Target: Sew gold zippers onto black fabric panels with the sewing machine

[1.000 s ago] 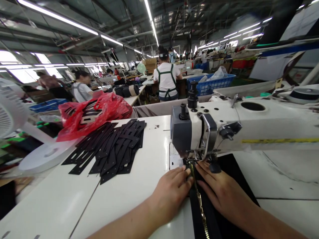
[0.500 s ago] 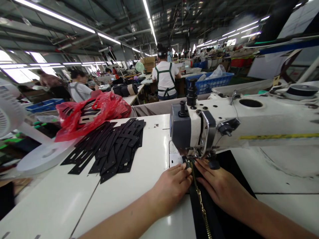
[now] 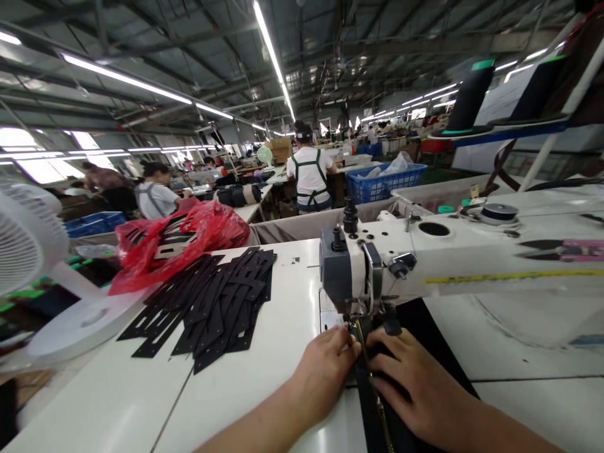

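A gold-toothed zipper (image 3: 381,415) runs lengthwise over black fabric (image 3: 436,340), its far end at the presser foot of a white sewing machine (image 3: 453,255). My left hand (image 3: 323,368) is on the zipper's left side, fingers bent and pressed together on its edge close to the needle area. On the other side, my right hand (image 3: 418,384) rests on the black fabric beside the zipper, fingers slightly bent and apart. The machine head partly hides the stitching spot, and my hands cover some of the fabric.
Flat black strips with cut-outs (image 3: 226,308) lie piled left of the machine. Behind them is a red plastic bag (image 3: 217,226), with a white fan (image 3: 70,314) at far left. Pink-handled snips (image 3: 561,248) lie on the machine arm. Co-workers and a blue basket (image 3: 387,182) are beyond.
The view has shifted, so the machine appears lower and further left. My right hand's fingers are more bent and spread than before. The left hand stays at the zipper.
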The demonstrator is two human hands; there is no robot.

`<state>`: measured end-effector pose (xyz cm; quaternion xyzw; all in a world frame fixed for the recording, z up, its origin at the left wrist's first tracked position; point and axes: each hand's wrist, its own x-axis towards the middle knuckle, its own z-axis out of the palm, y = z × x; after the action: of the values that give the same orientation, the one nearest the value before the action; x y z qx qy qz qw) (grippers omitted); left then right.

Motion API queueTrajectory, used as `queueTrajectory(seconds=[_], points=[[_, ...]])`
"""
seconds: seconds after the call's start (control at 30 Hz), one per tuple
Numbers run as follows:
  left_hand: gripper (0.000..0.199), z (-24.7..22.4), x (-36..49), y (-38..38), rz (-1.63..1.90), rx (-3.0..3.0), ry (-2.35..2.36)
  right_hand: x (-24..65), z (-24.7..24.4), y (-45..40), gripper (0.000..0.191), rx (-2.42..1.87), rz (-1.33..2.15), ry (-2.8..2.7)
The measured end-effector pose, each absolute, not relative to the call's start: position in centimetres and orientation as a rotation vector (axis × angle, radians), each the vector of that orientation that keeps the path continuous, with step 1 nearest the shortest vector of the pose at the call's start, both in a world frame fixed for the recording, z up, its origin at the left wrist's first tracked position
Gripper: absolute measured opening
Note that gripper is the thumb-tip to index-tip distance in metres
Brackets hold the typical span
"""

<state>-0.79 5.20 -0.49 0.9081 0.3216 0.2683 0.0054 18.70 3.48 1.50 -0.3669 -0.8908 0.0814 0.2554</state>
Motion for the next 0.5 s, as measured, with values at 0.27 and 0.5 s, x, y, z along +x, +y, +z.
queueTrajectory(seconds=[0.27, 0.5], points=[[0.051, -0.5, -1.4, 4.3, 0.717, 2.752, 1.082, 17.6, 1.9, 2.1, 0.023, -1.173, 0.708, -2.303], [0.056, -1.0, -1.5, 3.6, 0.777, 2.624, 1.105, 17.6, 2.4, 1.9, 0.035, -1.185, 0.817, -2.283]])
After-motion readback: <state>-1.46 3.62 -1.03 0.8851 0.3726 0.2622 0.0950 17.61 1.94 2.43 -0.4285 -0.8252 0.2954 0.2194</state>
